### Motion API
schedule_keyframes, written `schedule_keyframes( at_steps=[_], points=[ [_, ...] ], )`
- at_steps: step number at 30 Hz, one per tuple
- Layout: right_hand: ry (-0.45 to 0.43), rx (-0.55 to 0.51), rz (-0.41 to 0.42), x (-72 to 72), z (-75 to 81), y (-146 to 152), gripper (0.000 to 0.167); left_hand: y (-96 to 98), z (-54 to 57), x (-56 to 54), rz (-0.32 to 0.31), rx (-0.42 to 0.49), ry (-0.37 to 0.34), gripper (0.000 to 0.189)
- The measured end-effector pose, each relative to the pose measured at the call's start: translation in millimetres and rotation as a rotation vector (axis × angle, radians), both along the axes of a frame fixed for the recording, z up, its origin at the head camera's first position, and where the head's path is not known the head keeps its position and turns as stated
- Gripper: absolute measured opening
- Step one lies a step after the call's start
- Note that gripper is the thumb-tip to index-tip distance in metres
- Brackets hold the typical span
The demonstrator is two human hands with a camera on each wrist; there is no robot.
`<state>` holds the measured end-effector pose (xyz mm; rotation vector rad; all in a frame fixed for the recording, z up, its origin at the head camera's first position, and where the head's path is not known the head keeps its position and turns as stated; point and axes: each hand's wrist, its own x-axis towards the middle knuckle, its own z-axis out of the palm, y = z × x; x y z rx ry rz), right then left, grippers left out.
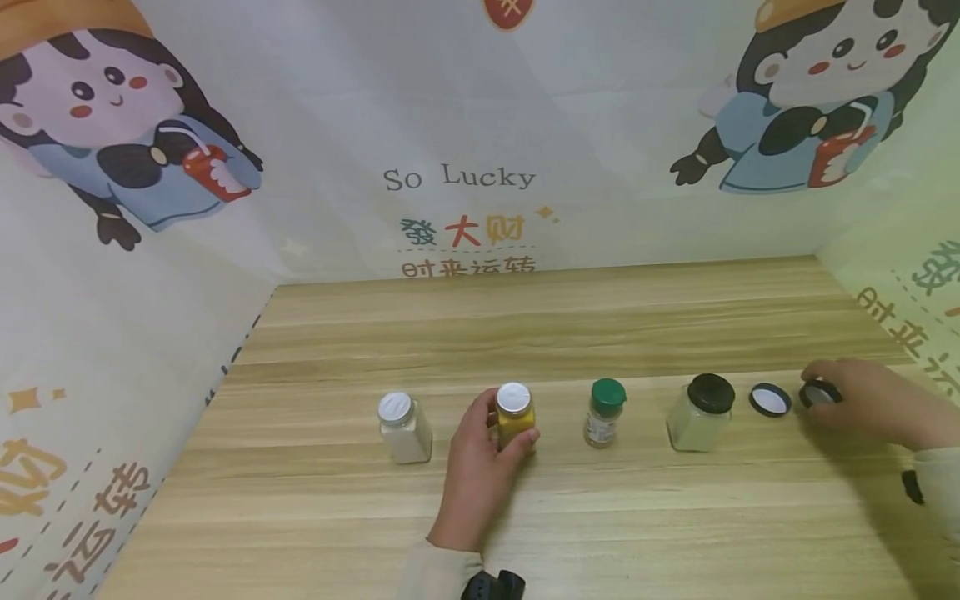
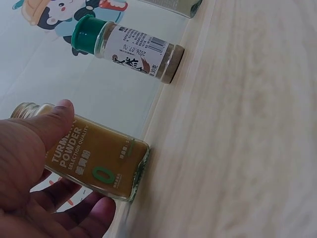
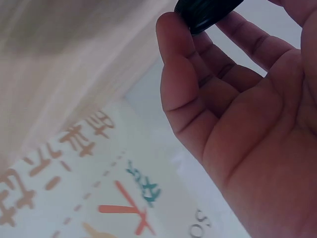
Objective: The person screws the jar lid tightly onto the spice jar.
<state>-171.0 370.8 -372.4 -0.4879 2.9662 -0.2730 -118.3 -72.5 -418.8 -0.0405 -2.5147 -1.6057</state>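
Observation:
My left hand [image 1: 483, 467] holds a small square glass jar of turmeric powder [image 1: 515, 422], thumb on one side and fingers on the other. Its label reads TURMERIC POWDER in the left wrist view, where the jar's bare threaded neck [image 2: 25, 110] shows. From above, the jar's top looks silvery white. At the far right, my right hand [image 1: 873, 404] pinches a black jar lid [image 1: 821, 392] between thumb and fingers. Only part of that dark lid [image 3: 205, 12] enters the right wrist view. Beside it, another black-rimmed lid [image 1: 770, 400] lies with its white inside up.
Left of the turmeric stands a jar of white contents [image 1: 407, 433]. To the right are a green-capped spice bottle [image 1: 602, 417] and a black-lidded glass jar [image 1: 699, 421]. All stand in a row on the wood-grain table [image 1: 525, 333], with printed cloth [image 1: 337, 108] behind and at both sides.

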Motion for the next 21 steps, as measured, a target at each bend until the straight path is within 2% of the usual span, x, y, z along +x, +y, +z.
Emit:
schedule_keyframes(
  at_steps=[5, 12, 21],
  points=[
    [0.037, 0.006, 0.014, -0.3, 13.9, -15, 0.040, -0.4, 0.3, -0.6, -0.006, 0.016, -0.013, 0.057],
    [0.083, 0.012, 0.016, 4.3, 44.1, -49, 0.040, -1.0, 1.6, -0.2, -0.011, 0.028, -0.029, 0.059],
    [0.137, -0.004, 0.111, 9.5, 75.5, -102, 0.037, -1.1, 0.9, -1.2, -0.010, 0.038, -0.038, 0.061]
  ],
)
